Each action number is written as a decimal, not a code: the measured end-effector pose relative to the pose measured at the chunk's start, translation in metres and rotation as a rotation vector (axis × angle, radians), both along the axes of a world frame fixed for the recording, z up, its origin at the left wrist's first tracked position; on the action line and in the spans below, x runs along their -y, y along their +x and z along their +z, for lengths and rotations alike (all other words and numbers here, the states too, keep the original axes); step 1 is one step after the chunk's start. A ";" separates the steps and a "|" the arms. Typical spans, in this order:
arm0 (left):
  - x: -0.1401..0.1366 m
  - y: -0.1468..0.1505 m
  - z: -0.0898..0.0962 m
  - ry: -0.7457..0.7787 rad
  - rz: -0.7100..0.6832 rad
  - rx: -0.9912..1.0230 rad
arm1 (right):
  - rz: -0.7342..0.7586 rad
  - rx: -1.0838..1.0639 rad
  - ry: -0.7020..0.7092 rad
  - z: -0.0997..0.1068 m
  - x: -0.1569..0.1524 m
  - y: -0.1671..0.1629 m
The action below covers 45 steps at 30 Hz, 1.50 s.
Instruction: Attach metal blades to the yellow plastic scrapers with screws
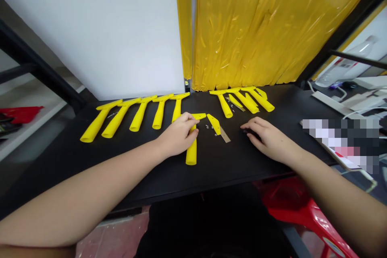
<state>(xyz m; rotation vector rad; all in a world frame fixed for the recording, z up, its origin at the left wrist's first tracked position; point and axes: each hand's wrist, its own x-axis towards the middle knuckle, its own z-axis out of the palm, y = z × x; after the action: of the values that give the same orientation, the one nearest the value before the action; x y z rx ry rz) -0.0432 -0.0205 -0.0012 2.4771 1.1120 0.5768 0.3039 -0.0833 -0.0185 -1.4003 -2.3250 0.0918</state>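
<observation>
My left hand (180, 135) is closed around the upper part of a yellow T-shaped scraper handle (191, 155), whose hollow round end points toward me on the black table. Just right of it lie a loose yellow cover piece (214, 124), a flat metal blade (225, 135) partly under that cover, and several small screws and nuts (207, 126). My right hand (267, 138) rests low over the table, right of these parts. Its fingers are curled around a small dark thing that I cannot make out.
Several yellow scraper handles (139, 113) lie in a row at the left. More handles (246, 101) with covers and blades lie at the back right. Yellow plastic film (256, 28) hangs behind the black table (169, 177). A red stool (290, 201) stands below its front edge.
</observation>
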 end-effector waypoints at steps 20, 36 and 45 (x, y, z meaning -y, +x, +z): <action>-0.005 0.001 -0.006 0.051 0.047 0.179 | 0.319 0.234 -0.198 0.003 -0.029 -0.092; 0.008 0.003 0.006 0.108 -0.074 0.018 | 0.081 0.456 -0.074 0.008 -0.094 -0.124; 0.009 0.004 0.007 0.112 -0.071 0.004 | 0.046 0.542 0.053 0.044 -0.076 -0.106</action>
<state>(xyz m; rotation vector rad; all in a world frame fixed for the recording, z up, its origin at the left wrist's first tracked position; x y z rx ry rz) -0.0390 -0.0290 0.0063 2.5976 1.0114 0.6386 0.1981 -0.0070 0.0255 -1.4825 -2.7624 -0.3795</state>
